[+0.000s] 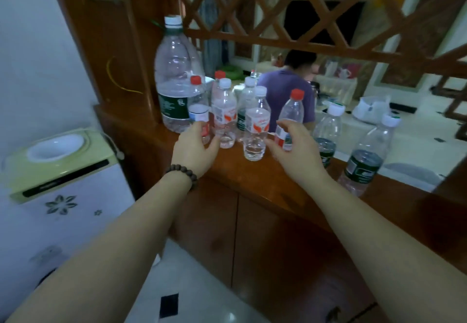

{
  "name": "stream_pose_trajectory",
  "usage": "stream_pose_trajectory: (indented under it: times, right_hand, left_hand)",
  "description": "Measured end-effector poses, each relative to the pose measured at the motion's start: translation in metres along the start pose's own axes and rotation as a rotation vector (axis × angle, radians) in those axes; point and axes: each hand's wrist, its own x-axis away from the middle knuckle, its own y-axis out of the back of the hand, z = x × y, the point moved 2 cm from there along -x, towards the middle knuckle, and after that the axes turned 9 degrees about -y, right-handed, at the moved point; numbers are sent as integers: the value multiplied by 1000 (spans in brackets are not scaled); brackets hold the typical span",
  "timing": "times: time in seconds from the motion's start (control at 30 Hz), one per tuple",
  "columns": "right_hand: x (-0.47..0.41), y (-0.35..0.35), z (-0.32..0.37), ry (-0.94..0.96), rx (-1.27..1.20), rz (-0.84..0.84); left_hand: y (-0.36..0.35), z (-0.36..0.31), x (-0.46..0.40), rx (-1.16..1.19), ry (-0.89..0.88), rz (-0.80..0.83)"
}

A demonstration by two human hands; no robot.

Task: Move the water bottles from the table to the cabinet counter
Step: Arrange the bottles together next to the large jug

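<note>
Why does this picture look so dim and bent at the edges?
Head view: wide-angle lens bows the lattice and cabinet counter; indoor light is dim with a bluish cast; the room behind is brighter and soft; slight blur smears the bottle labels, such as the big bottle.

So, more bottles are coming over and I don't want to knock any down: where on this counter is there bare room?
Bare wood runs along the counter's front edge, between the left hand and the right hand. The back left is crowded around the large bottle. Two green-label bottles take the right end.
</note>
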Motion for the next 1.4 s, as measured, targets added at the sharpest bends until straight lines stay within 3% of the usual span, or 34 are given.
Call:
stream_pose_trajectory:
  times: [0.27, 0.57, 0.77, 0.9, 1.4]
  right_hand:
    - [-87, -42, 52, 137, -37, 43]
    - [-237, -73, 101, 152, 107, 106]
    - [-291, -110, 101, 91, 446, 441]
    - [-303, -130, 93, 24, 494, 612]
    - [-326, -154, 94, 162, 335, 560]
  left_hand:
    - [35, 50, -51, -11, 1, -54]
    - [47, 90, -168, 14, -235, 47]
    - [18, 94, -226, -34, -360, 189]
    - [1, 101, -237, -19, -346, 284]
    - [-9, 106, -249, 12, -330, 212]
